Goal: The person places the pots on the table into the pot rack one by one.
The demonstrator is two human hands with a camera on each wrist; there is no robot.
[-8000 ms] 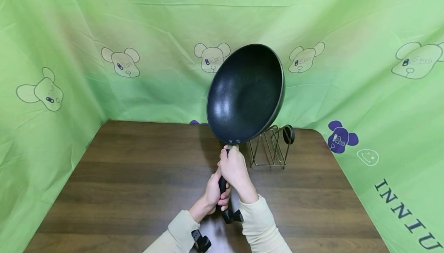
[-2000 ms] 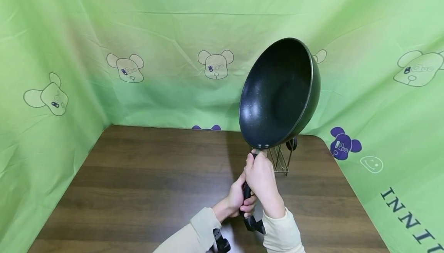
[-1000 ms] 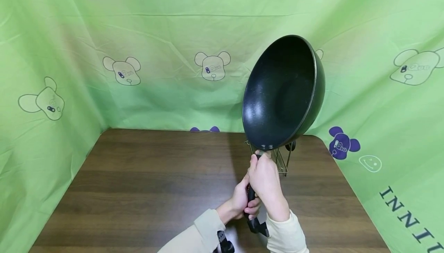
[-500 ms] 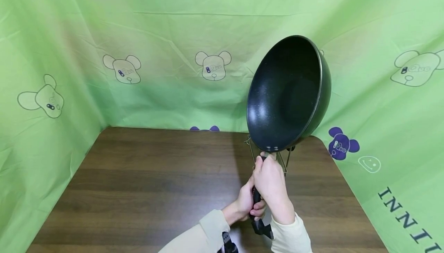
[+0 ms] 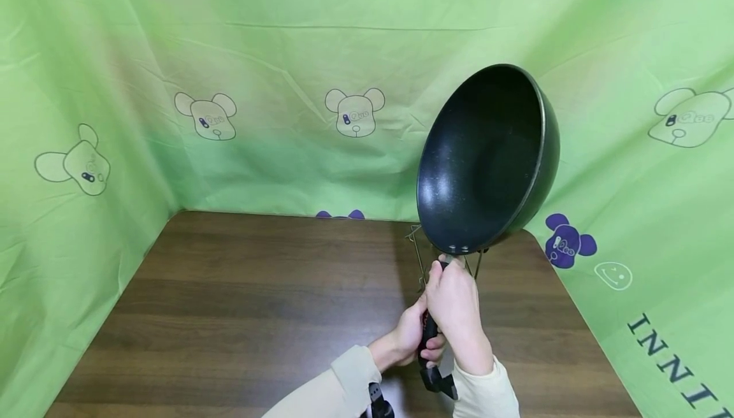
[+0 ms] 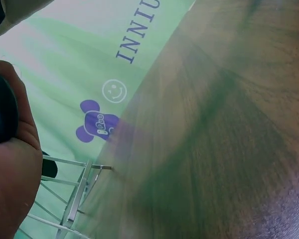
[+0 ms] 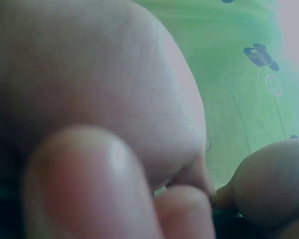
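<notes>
A black wok is held up in the air, tilted so that its dark inside faces me. My right hand grips the handle just below the bowl. Lower down, my left hand has its fingers curled round the same black handle. Behind the wok stands a wire rack, mostly covered by the bowl and my right hand. In the left wrist view, part of the rack shows beyond my left hand. Fingers fill much of the right wrist view, where the handle is barely visible.
A brown wood-grain table lies below, with its back right corner rounded. Green printed cloth hangs behind the table and along both sides. A dark round piece sits at the rack in the left wrist view.
Both hands have carried the wok to the right, slowly over the last second. Eight seconds ago it hung left of the rack, which stood in plainer sight; now the bowl hides most of it.
</notes>
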